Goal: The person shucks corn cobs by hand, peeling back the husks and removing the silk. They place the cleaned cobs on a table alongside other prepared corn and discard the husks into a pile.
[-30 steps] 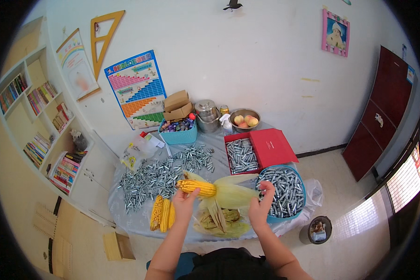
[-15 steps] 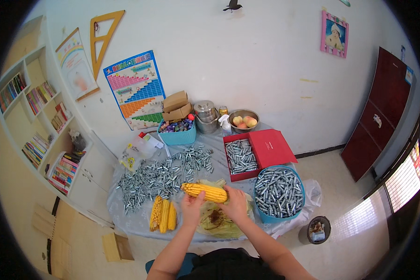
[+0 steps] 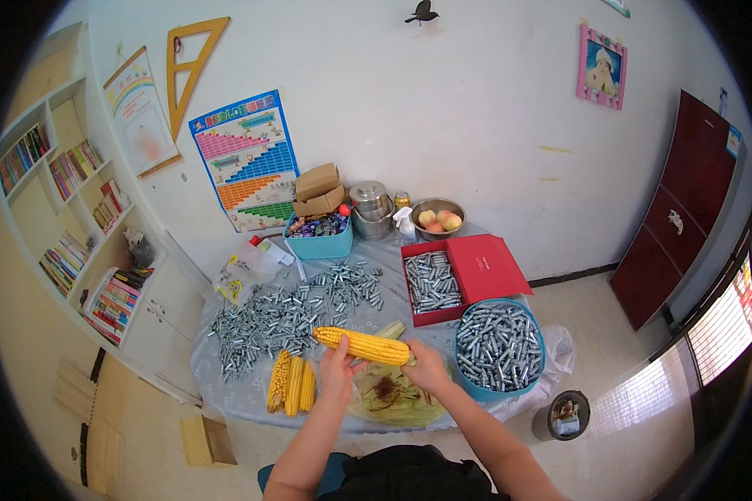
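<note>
Okay, the bare yellow corn cob (image 3: 363,344) is being held nearly level above the worktop (image 3: 241,401), over the pile of pale green husks (image 3: 422,409). The fingers of the left hand (image 3: 336,374) are curling partway round its underside near the tip; those of the right hand (image 3: 427,370) are closing round the stalk end, though exact contact there is hiding behind the hand itself. Main risk: smooth kernels are probably offering little friction, so a hard right-hand twist could be rolling the cob off the looser left fingers. Its tip is pointing toward the scattered metal cylinders (image 3: 267,326), so a drop could be sending kernels or cylinders skittering. Three more bare cobs (image 3: 293,386) are lying near the front edge, close to the left forearm (image 3: 307,451); a careless sweep could be knocking them off. Likewise, the blue basket (image 3: 483,393) of cylinders is standing near the right hand, so a wide swing could be catching its rim.
</note>
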The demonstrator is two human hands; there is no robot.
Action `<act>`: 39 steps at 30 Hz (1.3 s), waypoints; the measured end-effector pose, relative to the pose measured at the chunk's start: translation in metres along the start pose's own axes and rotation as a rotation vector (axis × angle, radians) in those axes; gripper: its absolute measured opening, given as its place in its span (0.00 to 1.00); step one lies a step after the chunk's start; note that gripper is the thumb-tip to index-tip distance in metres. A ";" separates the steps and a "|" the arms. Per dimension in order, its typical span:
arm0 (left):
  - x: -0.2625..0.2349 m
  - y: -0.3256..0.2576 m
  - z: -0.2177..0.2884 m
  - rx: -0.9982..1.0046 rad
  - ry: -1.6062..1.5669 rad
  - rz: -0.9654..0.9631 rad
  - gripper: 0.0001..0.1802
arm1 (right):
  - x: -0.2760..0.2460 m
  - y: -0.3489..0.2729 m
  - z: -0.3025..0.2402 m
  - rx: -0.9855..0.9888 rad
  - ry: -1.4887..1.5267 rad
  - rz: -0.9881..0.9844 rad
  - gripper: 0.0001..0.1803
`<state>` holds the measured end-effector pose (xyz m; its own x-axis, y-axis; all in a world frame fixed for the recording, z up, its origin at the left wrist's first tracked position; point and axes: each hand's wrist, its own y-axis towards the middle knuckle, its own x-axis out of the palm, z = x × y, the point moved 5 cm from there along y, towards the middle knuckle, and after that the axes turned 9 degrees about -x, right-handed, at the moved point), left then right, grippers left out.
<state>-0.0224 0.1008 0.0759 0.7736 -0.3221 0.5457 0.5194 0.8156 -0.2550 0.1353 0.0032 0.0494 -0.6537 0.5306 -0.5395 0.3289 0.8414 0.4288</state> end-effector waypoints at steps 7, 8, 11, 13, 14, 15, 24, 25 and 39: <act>-0.028 0.009 0.001 -0.158 0.850 0.086 0.26 | -0.007 0.004 -0.012 0.056 -0.170 -0.100 0.22; -0.006 -0.010 0.014 -0.061 1.168 0.083 0.28 | -0.006 0.004 -0.006 0.054 -0.206 -0.088 0.22; 0.062 -0.049 0.039 0.765 1.675 0.001 0.32 | -0.001 0.003 0.002 0.027 -0.235 -0.100 0.21; 0.086 -0.057 0.034 1.159 1.762 -0.110 0.33 | 0.000 0.002 -0.007 -0.028 -0.228 -0.093 0.19; 0.088 -0.048 0.027 1.181 1.798 -0.171 0.33 | 0.000 0.002 -0.015 -0.060 -0.225 -0.093 0.18; 0.087 -0.039 0.020 1.202 1.832 -0.235 0.33 | 0.000 0.003 -0.020 -0.049 -0.198 -0.132 0.19; 0.067 0.017 -0.006 0.159 1.629 -0.519 0.38 | 0.008 0.021 0.008 0.055 0.150 -0.310 0.29; 0.066 0.017 -0.005 0.210 1.598 -0.526 0.38 | 0.004 0.022 0.003 0.070 0.160 -0.315 0.29; 0.068 0.039 -0.009 0.285 1.686 -0.627 0.28 | -0.013 0.039 -0.013 -0.247 -0.293 -0.332 0.17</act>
<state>0.0535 0.1062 0.0963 0.1021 -0.5178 -0.8494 0.9141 0.3857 -0.1253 0.1483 0.0278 0.0827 -0.4651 0.2745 -0.8416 -0.0585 0.9391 0.3387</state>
